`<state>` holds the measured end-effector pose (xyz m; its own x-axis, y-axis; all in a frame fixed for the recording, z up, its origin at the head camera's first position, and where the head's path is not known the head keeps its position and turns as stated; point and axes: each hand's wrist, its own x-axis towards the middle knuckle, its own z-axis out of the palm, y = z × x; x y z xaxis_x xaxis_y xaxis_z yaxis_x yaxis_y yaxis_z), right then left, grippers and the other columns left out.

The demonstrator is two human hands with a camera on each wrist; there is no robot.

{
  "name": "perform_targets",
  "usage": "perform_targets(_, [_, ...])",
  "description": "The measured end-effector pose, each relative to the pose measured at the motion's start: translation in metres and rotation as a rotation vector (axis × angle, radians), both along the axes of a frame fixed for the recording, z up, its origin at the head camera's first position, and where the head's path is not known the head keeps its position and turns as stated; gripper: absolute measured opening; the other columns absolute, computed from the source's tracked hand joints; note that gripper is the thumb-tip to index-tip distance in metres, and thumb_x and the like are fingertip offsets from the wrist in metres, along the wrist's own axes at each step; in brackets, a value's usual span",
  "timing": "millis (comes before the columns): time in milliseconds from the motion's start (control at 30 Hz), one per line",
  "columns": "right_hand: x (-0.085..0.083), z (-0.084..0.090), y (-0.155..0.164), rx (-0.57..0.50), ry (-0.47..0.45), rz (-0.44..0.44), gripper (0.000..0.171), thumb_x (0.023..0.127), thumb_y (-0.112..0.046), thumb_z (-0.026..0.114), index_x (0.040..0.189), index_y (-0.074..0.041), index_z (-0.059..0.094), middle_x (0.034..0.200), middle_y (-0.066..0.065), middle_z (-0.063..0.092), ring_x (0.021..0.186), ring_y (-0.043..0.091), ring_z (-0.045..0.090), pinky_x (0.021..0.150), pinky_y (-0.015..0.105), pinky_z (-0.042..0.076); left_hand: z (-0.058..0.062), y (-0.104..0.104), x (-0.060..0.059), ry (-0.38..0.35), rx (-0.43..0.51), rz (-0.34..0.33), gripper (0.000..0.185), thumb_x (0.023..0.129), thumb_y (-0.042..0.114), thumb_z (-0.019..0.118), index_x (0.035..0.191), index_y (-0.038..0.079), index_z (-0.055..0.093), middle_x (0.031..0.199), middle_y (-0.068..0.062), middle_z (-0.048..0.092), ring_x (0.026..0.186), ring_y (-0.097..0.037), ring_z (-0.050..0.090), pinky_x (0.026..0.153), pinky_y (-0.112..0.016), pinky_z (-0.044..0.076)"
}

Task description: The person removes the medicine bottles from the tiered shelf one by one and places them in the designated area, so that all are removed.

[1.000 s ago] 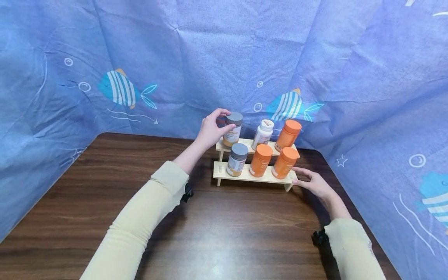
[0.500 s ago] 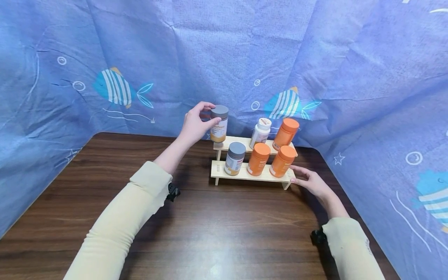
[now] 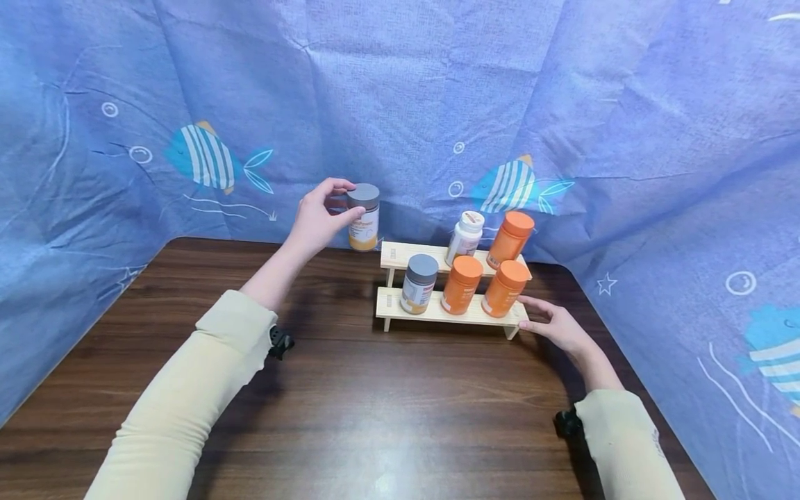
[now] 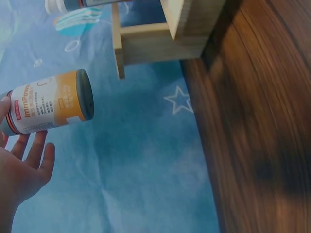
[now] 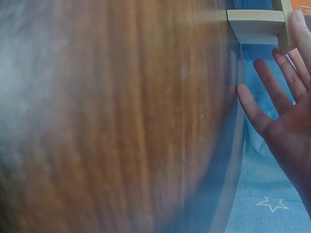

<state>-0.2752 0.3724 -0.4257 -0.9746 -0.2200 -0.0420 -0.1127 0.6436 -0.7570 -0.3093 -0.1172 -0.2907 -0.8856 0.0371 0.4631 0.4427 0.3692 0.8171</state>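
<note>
Grey-capped supplement bottle sits in the left hand, thumb and fingers curled round its cap and upper body, held in the air just left of the two-step wooden rack and clear of its upper step. In the left wrist view the same bottle shows an orange-and-white label and floats in front of the blue fish-print cloth, apart from the rack's end post.

The upper step's left end stands bare; a white bottle and an orange bottle occupy its middle and right. On the lower step stand a second grey-capped bottle and two more orange bottles, shoulder to shoulder.

The right hand lies flat and relaxed, fingers straight, with its fingertips against the right end of the lower step; the right wrist view shows one fingertip touching the wood.

The rack sits near the back right of the dark wooden table, close to where the cloth drops behind the far edge. Left of the rack and in front of it the tabletop runs open, with only the two cream sleeves over it.
</note>
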Motion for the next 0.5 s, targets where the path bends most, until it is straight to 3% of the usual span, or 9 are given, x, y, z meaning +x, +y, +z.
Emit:
perform_targets(167, [0.000, 0.001, -0.001, -0.009, -0.005, -0.001, 0.071, 0.080, -0.042, 0.073, 0.140, -0.014, 0.045, 0.143, 0.015, 0.044, 0.127, 0.034, 0.044, 0.102, 0.052, 0.036, -0.008, -0.012, -0.001, 0.000, 0.005, -0.013, 0.043, 0.081, 0.026, 0.075, 0.118, 0.013, 0.058, 0.120, -0.009, 0.061, 0.103, -0.024, 0.063, 0.086, -0.040, 0.053])
perform_targets(500, [0.000, -0.001, 0.002, -0.011, 0.003, 0.005, 0.070, 0.082, -0.039, 0.072, 0.141, -0.012, 0.045, 0.139, 0.016, 0.048, 0.126, 0.034, 0.045, 0.103, 0.054, 0.033, -0.030, -0.028, -0.002, 0.026, -0.055, 0.027, 0.041, 0.081, 0.020, 0.076, 0.117, 0.010, 0.059, 0.112, -0.013, 0.063, 0.102, -0.025, 0.060, 0.090, -0.044, 0.049])
